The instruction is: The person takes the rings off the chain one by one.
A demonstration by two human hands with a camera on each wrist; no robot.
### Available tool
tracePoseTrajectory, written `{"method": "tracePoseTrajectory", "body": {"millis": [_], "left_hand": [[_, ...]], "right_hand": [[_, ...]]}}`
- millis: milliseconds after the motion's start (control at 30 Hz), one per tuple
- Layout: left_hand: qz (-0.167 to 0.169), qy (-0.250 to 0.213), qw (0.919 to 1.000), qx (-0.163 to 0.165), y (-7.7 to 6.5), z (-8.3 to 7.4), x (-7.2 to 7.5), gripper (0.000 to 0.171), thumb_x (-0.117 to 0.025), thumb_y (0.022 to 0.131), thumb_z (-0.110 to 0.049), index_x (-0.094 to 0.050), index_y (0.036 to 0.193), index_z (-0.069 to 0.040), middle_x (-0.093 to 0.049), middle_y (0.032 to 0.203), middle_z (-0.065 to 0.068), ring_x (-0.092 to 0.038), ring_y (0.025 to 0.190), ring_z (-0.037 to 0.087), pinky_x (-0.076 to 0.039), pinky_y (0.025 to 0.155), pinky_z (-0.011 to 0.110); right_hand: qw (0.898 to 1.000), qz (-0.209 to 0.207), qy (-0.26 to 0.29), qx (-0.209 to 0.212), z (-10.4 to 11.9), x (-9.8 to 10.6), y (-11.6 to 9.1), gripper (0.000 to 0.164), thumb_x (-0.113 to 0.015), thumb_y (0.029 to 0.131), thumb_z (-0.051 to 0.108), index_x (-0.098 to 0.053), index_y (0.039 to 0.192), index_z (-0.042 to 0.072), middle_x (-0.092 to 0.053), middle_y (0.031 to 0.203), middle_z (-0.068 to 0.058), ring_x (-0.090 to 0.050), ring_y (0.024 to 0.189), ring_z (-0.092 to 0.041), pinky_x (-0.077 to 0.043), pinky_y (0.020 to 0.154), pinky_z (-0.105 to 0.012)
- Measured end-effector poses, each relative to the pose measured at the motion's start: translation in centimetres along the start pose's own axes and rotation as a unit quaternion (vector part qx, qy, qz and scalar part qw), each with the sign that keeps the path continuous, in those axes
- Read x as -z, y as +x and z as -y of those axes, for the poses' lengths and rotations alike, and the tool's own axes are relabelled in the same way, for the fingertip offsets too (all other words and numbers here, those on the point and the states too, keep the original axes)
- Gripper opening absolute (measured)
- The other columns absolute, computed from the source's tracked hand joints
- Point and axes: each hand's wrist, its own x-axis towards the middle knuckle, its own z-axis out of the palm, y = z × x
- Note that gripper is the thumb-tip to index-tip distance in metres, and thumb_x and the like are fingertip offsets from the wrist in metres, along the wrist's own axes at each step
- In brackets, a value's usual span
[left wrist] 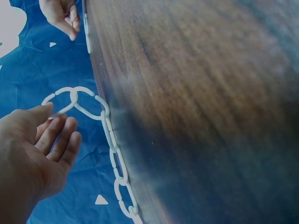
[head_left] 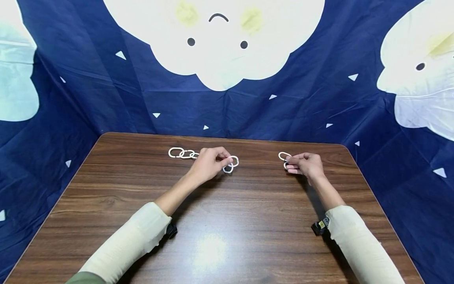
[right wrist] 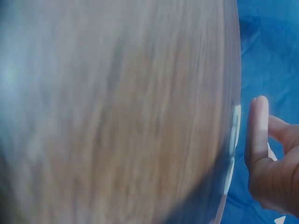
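Two hands: left hand (head_left: 211, 162) and right hand (head_left: 307, 167) reach over the far part of the tabletop (head_left: 227, 209), well apart.
Pinched link: a white link (left wrist: 65, 88) sits clamped between thumb and finger of the left hand, raised; turning it gently seems wise, as small gaps in the links could let a neighbour slip out.
White chain: the chain (left wrist: 122, 164) runs from that link down to the tabletop and away to the left hand's left; a low lift should avoid dragging it.
Loose links: these (right wrist: 236, 126) lie on the tabletop just beside the right hand's fingers; pinching one from above would probably be cleanest.
Left forearm: angles inward, the hand's lower fingers relaxed beneath the link.
Right forearm: angles inward too, fingers mostly straight, nothing plainly gripped; whether the tips touch a link, I cannot tell.
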Motion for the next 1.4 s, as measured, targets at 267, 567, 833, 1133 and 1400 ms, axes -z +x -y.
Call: {"method": "tracePoseTrajectory", "body": {"millis": [267,567,833,1133,1400], "left_hand": [[0.003,0.0,1.0,-0.003,0.0,-0.1,0.1,0.009,-0.084,0.102,-0.014,-0.084,0.11,-0.008,-0.087,0.101,0.004,-0.076,0.091,0.016,-0.063,0.091,0.044],[0.004,0.01,0.9999,-0.011,0.0,-0.1,0.2,0.013,-0.083,0.103,-0.014,-0.086,0.114,-0.007,-0.087,0.11,0.006,-0.077,0.095,0.019,-0.064,0.089,0.042],[0.003,0.017,0.9997,-0.016,0.0,-0.2,0.2,0.013,-0.083,0.104,-0.017,-0.087,0.115,-0.01,-0.086,0.114,0.006,-0.076,0.101,0.022,-0.063,0.094,0.045],[0.001,0.013,0.9995,-0.03,0.2,-0.2,0.2,0.014,-0.082,0.104,-0.01,-0.086,0.116,-0.006,-0.086,0.118,0.01,-0.08,0.108,0.027,-0.065,0.099,0.047],[-0.005,0.009,0.9995,-0.03,0.2,-0.4,0.0,0.013,-0.084,0.102,-0.009,-0.087,0.114,-0.006,-0.087,0.115,0.009,-0.081,0.104,0.024,-0.065,0.096,0.047]], "right_hand": [[1.0,0.016,-0.017,0.008,0.3,-2.1,-1.2,0.02,-0.08,0.103,0.001,-0.066,0.115,-0.007,-0.085,0.091,-0.003,-0.082,0.07,-0.01,-0.069,0.073,-0.027],[0.998,0.044,-0.032,0.021,0.4,-4.1,-2.0,0.026,-0.08,0.102,0.001,-0.065,0.12,-0.01,-0.086,0.101,-0.012,-0.083,0.073,-0.011,-0.069,0.075,-0.028],[0.994,0.086,-0.057,0.04,0.9,-5.4,-2.2,0.029,-0.081,0.102,0.001,-0.066,0.123,-0.012,-0.086,0.112,-0.017,-0.082,0.078,-0.011,-0.069,0.077,-0.028],[0.979,0.139,-0.116,0.095,1.7,-6.9,-2.9,0.033,-0.085,0.1,0.008,-0.071,0.122,-0.013,-0.087,0.108,-0.018,-0.086,0.089,-0.023,-0.071,0.085,-0.04],[0.971,0.163,-0.127,0.118,2.3,-8.4,-3.3,0.03,-0.086,0.099,0.006,-0.075,0.12,-0.011,-0.086,0.107,-0.022,-0.086,0.091,-0.028,-0.071,0.088,-0.046]]}}
